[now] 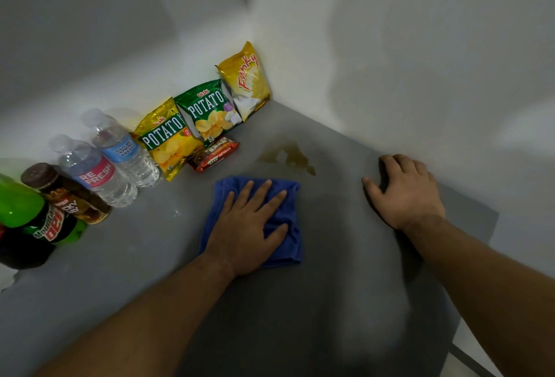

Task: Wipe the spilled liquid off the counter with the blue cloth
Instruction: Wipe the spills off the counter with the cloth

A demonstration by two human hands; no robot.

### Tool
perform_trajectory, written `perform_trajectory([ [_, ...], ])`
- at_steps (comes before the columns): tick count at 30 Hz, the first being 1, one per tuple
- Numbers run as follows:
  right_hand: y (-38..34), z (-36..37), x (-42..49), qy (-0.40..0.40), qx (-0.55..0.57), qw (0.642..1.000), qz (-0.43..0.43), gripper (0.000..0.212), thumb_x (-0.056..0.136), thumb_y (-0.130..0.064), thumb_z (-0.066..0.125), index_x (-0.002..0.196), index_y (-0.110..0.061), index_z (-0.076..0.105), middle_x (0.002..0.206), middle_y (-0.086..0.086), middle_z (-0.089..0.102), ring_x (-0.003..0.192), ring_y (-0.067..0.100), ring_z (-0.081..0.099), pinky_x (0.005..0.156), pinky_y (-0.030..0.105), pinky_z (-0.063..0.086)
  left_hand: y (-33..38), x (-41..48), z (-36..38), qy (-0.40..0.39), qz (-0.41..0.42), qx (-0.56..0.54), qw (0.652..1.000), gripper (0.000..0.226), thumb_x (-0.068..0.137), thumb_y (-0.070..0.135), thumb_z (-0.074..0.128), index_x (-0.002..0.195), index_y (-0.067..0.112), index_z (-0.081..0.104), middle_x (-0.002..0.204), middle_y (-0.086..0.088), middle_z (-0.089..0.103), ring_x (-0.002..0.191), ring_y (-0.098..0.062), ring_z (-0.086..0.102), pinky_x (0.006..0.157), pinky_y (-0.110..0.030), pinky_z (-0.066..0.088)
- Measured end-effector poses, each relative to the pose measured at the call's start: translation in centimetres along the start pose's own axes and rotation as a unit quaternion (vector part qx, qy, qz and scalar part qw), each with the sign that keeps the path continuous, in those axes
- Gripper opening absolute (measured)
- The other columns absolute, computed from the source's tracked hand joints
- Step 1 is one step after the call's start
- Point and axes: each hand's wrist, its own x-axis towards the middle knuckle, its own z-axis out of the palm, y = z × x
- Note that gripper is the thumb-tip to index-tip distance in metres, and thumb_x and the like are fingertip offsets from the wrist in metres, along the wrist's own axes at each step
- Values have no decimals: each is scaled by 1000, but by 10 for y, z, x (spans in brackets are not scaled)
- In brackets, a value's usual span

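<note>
A folded blue cloth (288, 241) lies flat on the grey counter (150, 256). My left hand (249, 226) presses down on it with the fingers spread. Just beyond the cloth, toward the corner, sits a brownish-yellow spill (289, 156), apart from the cloth's far edge. My right hand (405, 193) rests palm down on the bare counter near the right wall, fingers slightly curled, holding nothing.
Along the left wall stand three snack bags (207, 112), a small red-brown wrapper (214, 154), two water bottles (120, 151), a brown bottle (66, 196) and a green Mountain Dew bottle (36, 217). White walls meet at the far corner. The counter's edge runs at the lower right.
</note>
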Motion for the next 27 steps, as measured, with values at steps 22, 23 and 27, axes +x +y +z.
perform_trajectory([
  [22,1,4,-1,45,-14,999,5,72,92,-67,40,140,-16,59,138,12,56,123,34,46,100,48,45,-4,50,-4,4,-36,5,999,80,89,80,13,160,44,0,171,10,-6,158,-21,-6,128,-49,-1],
  [23,1,5,0,47,-14,999,5,72,92,-67,40,139,-16,60,137,11,56,122,34,46,100,48,45,-7,61,-6,2,-45,4,999,80,90,79,15,160,43,1,172,9,-5,158,-23,-5,128,-51,-1],
  [27,3,8,1,50,-18,999,3,71,93,-67,40,140,-17,58,137,11,55,122,33,45,100,49,44,-10,101,-10,-6,-59,13,998,79,93,78,21,161,42,3,172,5,-2,158,-30,-3,127,-56,0],
])
